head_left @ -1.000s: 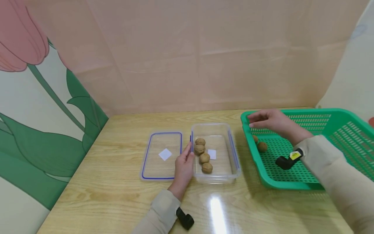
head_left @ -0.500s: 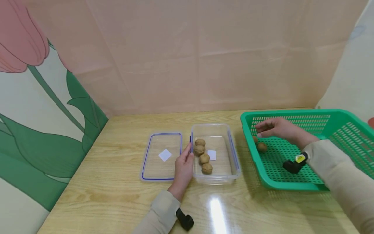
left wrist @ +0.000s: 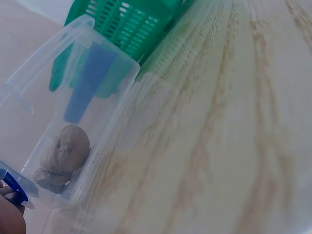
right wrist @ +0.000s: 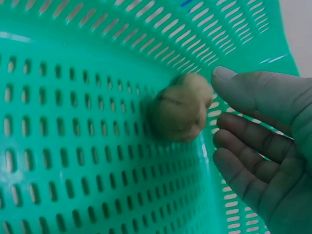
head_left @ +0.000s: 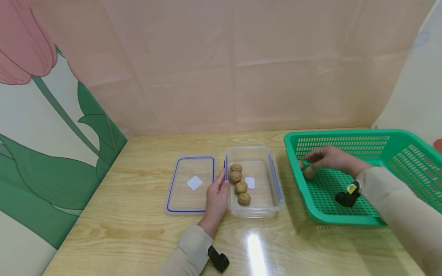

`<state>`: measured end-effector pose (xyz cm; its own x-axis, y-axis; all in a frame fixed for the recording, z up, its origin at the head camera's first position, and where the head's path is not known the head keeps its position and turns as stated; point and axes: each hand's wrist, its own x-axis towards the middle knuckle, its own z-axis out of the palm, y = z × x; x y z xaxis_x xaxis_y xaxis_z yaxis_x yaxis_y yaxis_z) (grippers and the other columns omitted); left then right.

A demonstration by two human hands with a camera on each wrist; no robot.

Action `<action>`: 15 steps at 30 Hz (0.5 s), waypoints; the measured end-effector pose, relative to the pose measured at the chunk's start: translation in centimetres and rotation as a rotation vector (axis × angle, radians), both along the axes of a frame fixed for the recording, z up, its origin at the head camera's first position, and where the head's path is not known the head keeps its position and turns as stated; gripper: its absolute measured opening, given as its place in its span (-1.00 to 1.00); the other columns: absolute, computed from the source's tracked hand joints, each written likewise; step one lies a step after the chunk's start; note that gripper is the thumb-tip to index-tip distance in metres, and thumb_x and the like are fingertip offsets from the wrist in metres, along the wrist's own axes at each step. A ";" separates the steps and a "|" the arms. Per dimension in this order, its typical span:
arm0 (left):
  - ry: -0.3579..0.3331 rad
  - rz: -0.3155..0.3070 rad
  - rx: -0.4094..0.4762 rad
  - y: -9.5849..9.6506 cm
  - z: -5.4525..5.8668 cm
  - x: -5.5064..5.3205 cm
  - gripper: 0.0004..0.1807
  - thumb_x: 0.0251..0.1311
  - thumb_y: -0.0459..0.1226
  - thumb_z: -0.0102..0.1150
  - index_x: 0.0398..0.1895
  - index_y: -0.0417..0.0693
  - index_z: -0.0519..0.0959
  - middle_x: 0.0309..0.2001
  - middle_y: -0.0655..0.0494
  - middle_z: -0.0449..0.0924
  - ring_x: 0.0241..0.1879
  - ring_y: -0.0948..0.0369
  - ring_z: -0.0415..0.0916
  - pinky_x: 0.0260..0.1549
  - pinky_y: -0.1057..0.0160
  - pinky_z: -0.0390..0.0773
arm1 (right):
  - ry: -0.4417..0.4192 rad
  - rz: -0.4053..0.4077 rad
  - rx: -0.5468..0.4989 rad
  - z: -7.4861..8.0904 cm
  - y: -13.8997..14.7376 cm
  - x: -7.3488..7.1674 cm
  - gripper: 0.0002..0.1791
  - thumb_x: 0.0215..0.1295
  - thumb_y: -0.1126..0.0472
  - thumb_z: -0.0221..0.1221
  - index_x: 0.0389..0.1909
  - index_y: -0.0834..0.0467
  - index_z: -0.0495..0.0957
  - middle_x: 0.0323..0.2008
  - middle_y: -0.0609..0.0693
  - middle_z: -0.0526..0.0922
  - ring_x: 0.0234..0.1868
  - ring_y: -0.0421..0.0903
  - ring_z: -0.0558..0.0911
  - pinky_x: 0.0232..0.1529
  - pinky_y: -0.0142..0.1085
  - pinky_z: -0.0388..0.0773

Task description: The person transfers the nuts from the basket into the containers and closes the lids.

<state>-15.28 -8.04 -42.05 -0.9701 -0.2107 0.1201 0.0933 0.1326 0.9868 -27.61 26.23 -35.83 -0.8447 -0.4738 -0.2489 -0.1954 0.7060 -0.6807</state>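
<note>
At frame right, the right hand (head_left: pixel 329 159), fingers parted, should pinch the nearer walnut (head_left: pixel 309 174) squarely; mid-frame, the straight-fingered left hand (head_left: pixel 217 194) should steady the plastic box (head_left: pixel 255 210).

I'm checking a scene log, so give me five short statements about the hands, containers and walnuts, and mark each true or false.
1. Four round brown walnuts lie in the clear rectangular plastic box. True.
2. The left hand is at the right side of the box. False: it is at the left side.
3. The clear, blue-edged plastic lid lies on the pale wood-grain table, off the box. True.
4. The right hand grips a walnut above the box. False: it is in the slotted green plastic basket, gripping none.
5. The basket stands right of the box. True.
</note>
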 end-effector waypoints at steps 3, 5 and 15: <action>-0.005 -0.001 0.002 0.0 0.1 0.0 -0.53 0.30 -0.36 -0.09 0.29 -0.14 0.30 0.29 0.02 0.29 0.30 0.08 0.20 0.29 0.13 0.21 | -0.019 0.007 0.009 -0.5 0.1 -0.2 -0.29 0.06 0.02 0.30 0.15 0.36 0.38 0.10 0.34 0.47 0.10 0.24 0.45 0.06 0.08 0.47; 0.000 0.000 -0.003 0.0 0.1 0.0 -0.53 0.30 -0.36 -0.08 0.29 -0.14 0.30 0.29 0.00 0.29 0.30 0.07 0.20 0.29 0.12 0.21 | -0.033 0.017 0.014 -0.8 0.2 -0.3 -0.28 0.06 0.01 0.31 0.15 0.37 0.37 0.10 0.33 0.48 0.10 0.23 0.46 0.06 0.09 0.47; 0.021 0.006 -0.013 0.0 -0.2 0.0 -0.54 0.29 -0.36 -0.07 0.27 -0.16 0.32 0.28 -0.02 0.31 0.29 0.04 0.21 0.27 0.10 0.23 | -0.053 0.053 0.032 -1.5 0.5 -0.5 -0.33 0.09 0.02 0.29 0.11 0.39 0.41 0.04 0.32 0.52 0.06 0.22 0.49 0.02 0.07 0.49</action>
